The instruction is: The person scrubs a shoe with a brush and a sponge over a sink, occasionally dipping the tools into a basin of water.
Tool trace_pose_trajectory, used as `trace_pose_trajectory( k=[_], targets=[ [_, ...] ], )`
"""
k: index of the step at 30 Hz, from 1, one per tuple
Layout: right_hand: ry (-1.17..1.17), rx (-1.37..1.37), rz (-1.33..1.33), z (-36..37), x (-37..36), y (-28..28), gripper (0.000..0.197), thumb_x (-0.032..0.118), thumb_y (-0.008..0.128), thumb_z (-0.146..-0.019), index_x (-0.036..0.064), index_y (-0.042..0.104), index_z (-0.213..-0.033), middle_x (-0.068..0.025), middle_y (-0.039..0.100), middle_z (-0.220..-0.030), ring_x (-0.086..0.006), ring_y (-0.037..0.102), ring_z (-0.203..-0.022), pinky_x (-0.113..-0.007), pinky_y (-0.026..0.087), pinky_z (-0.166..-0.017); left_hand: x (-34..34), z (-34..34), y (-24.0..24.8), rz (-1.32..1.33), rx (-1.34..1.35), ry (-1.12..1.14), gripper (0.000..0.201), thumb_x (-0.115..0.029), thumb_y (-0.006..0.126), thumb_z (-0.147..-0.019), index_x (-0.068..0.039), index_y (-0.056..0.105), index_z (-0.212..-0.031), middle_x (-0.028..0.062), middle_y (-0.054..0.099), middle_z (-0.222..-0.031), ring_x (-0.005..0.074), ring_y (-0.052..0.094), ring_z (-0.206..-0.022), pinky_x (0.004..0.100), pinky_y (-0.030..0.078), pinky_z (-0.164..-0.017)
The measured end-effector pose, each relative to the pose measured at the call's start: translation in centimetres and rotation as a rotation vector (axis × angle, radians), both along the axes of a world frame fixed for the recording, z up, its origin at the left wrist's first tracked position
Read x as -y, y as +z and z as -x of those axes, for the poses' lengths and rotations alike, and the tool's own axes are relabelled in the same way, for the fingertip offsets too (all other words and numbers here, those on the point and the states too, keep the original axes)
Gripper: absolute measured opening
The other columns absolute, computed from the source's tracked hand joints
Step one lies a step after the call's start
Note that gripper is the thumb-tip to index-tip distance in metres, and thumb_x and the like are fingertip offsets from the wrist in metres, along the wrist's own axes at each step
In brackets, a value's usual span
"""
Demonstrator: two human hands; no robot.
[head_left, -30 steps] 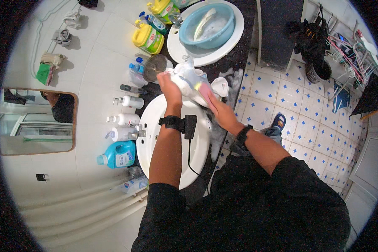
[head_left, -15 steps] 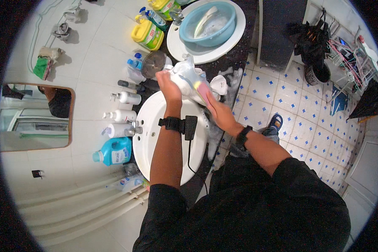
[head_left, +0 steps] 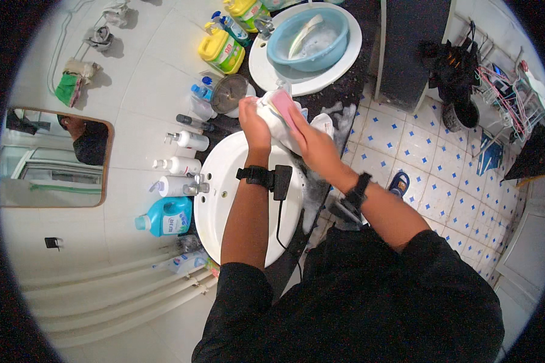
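My left hand grips a white, shoe-like item above the far end of the near washbasin. In my right hand is a pink scrub brush, laid against the top of the white item. My fingers and the brush cover much of that item, so its full shape is hidden. Just right of it, a second white item rests on the dark counter beside foam.
At the far end, a blue basin with foamy water and a long white-green piece sits in another washbasin. Along the wall stand white pump bottles, a blue detergent jug, yellow jugs and a round lidded pot.
My right hand has moved the brush up and slightly left, onto the upper part of the white item. The item has tilted, and its wavy opening shows less. The whole view has shifted slightly.
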State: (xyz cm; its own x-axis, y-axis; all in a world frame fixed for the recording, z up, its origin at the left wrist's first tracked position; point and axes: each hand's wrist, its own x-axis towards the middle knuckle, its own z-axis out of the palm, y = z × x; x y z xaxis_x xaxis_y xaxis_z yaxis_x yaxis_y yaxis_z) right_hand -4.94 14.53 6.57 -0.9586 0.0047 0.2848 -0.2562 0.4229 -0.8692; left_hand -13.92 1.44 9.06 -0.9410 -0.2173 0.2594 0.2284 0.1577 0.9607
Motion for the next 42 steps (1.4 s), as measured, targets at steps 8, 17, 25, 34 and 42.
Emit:
trace_pose_trajectory(
  k=[8, 17, 25, 34, 42],
  targets=[
    [0.024, -0.042, -0.108, 2.1, 0.3, 2.7, 0.052, 0.022, 0.049, -0.093, 0.019, 0.033, -0.142, -0.0264, 0.061, -0.092, -0.0417, 0.059, -0.078, -0.049, 0.047, -0.067, 0.3, -0.4, 0.1, 0.011, -0.008, 0.004, 0.024, -0.015, 0.035, -0.089, 0.0, 0.053, -0.089, 0.0094, 0.053, -0.088, 0.019, 0.049, -0.086, 0.029, 0.037, -0.086],
    [0.023, -0.005, -0.144, -2.9, 0.6, -0.5, 0.051, 0.027, 0.046, -0.095, 0.0251, 0.029, -0.142, -0.0229, 0.061, -0.072, -0.0402, 0.061, -0.065, -0.05, 0.048, -0.058, 2.1, -1.3, -1.9, 0.019, 0.021, 0.043, 0.025, -0.014, 0.035, -0.089, 0.003, 0.054, -0.092, 0.0117, 0.055, -0.091, 0.0213, 0.05, -0.09, 0.0297, 0.037, -0.087],
    [0.091, -0.048, -0.179, 1.5, 1.5, 4.3, 0.051, 0.029, 0.045, -0.095, 0.0185, 0.03, -0.142, -0.024, 0.062, -0.079, -0.0414, 0.061, -0.071, -0.052, 0.048, -0.063, 3.2, -2.6, -1.2, 0.226, -0.042, 0.042, 0.025, -0.011, 0.039, -0.088, 0.003, 0.058, -0.097, 0.0155, 0.057, -0.095, 0.0265, 0.055, -0.092, 0.0334, 0.041, -0.087],
    [0.078, 0.023, 0.191, -2.8, -2.0, -0.1, 0.05, 0.018, 0.048, -0.095, 0.0134, 0.032, -0.143, -0.0249, 0.054, -0.122, -0.0351, 0.057, -0.107, -0.036, 0.045, -0.087, 3.8, -4.1, 4.9, 0.906, 0.018, -0.346, 0.034, -0.026, 0.062, -0.085, 0.002, 0.06, -0.105, 0.0224, 0.062, -0.102, 0.0367, 0.059, -0.096, 0.0406, 0.046, -0.084],
    [0.288, 0.115, 0.389, -2.7, -1.1, 1.2, 0.051, 0.016, 0.045, -0.097, 0.0117, 0.028, -0.145, -0.0225, 0.047, -0.133, -0.0237, 0.052, -0.117, -0.031, 0.038, -0.096, 2.3, -4.1, 2.1, 1.213, 0.056, -0.254, 0.044, -0.042, 0.071, -0.069, -0.004, 0.058, -0.085, 0.0155, 0.065, -0.081, 0.0344, 0.064, -0.074, 0.0449, 0.051, -0.063]
  ],
)
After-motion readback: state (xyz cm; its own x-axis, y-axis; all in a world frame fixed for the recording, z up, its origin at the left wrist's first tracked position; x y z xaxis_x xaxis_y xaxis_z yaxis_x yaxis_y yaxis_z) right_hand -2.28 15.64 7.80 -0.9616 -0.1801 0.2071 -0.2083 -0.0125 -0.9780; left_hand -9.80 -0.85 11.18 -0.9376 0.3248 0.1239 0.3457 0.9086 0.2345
